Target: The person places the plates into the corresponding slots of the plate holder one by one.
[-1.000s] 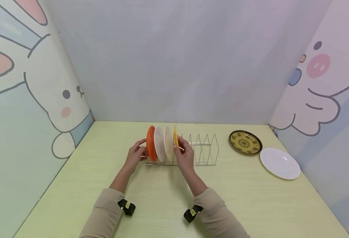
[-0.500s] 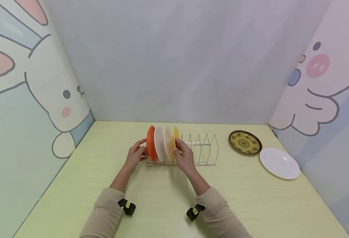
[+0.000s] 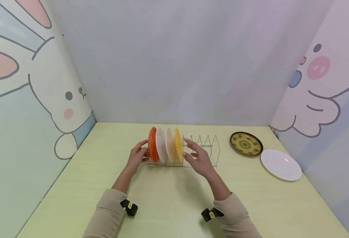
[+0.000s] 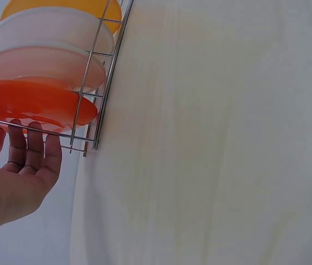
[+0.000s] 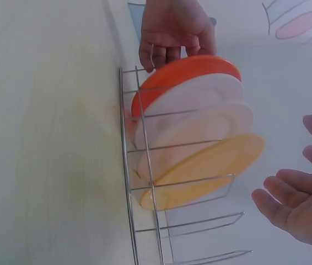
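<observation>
A wire dish rack [image 3: 168,166] stands mid-table with plates upright in its left half. From the left they are an orange plate [image 3: 152,145], a white plate [image 3: 161,146], a cream plate [image 3: 170,146] and a yellow plate [image 3: 178,145]. My left hand [image 3: 136,156] grips the rack's left end beside the orange plate; in the left wrist view its fingers [image 4: 35,146] curl at the end wire. My right hand [image 3: 201,160] hovers at the rack's right half, fingers spread and holding nothing, apart from the yellow plate in the right wrist view.
A dark-rimmed, gold-patterned plate [image 3: 246,143] lies flat on the table right of the rack. Nearer the right edge lies a white oval plate [image 3: 281,164]. Walls printed with cartoon animals enclose the table [image 3: 168,205] on the left and right, with a plain backdrop behind.
My right hand has let go of the yellow plate and moved right, its fingers opening. The yellow plate now stands in the rack beside the cream one. My left hand stays at the rack's end.
</observation>
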### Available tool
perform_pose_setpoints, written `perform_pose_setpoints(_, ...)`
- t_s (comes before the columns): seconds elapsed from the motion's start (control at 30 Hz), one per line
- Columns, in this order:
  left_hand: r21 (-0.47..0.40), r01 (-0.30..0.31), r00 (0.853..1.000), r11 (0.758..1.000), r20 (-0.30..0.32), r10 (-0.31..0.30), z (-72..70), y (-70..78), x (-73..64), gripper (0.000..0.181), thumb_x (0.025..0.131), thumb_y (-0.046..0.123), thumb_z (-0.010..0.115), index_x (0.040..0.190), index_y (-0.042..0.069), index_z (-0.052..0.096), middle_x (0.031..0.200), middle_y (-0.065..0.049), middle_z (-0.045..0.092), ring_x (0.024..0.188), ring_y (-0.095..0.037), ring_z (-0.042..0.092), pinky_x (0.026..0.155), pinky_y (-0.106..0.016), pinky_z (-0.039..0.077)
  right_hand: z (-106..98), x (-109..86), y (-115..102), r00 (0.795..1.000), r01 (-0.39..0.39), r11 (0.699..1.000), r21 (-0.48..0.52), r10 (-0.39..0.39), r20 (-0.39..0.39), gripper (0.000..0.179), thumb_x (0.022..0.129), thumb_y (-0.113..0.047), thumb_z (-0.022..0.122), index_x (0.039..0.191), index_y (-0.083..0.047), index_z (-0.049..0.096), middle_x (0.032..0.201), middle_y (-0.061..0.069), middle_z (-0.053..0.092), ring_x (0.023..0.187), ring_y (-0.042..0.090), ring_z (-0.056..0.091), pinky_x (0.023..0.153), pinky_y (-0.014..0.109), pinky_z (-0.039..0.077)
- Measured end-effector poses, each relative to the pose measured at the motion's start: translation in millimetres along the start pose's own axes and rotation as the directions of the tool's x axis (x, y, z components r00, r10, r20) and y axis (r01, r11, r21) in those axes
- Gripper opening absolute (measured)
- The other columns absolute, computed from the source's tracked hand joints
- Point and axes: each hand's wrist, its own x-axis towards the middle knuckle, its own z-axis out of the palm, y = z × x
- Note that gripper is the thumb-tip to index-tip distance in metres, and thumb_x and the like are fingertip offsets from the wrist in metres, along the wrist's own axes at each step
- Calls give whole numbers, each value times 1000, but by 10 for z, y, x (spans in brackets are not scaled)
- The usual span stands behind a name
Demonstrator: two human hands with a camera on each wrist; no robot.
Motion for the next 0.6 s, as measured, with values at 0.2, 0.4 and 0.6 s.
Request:
perform_pose_setpoints(0.2,9,-14,1000,1000,-4,14,12,-22,15,40,93,11,43,132,13,50,79,-9,59,77,-36,59,70,-40,53,-165,-36,72,1000,-10,1000,-18,10,-11,48,87,1,61,133,7,45,132,25,45,119,44,43,88,58,41)
perform_pose_setpoints(0.4,-6,-16,999,1000,31,16,48,230,-140,41,93,6,41,134,7,47,79,-9,58,90,-53,50,82,-56,46,-315,-43,440,999,-39,999,-33,39,-2,51,89,-11,63,137,-4,45,136,16,45,122,37,42,91,56,39)
perform_pose_setpoints(0.6,3,-13,999,1000,44,13,43,266,-173,43,93,6,41,136,6,45,80,-8,59,90,-52,51,84,-58,44,-485,-112,454,999,-39,999,-13,39,-5,51,89,-5,61,137,-1,43,139,19,41,123,39,40,92,57,37)
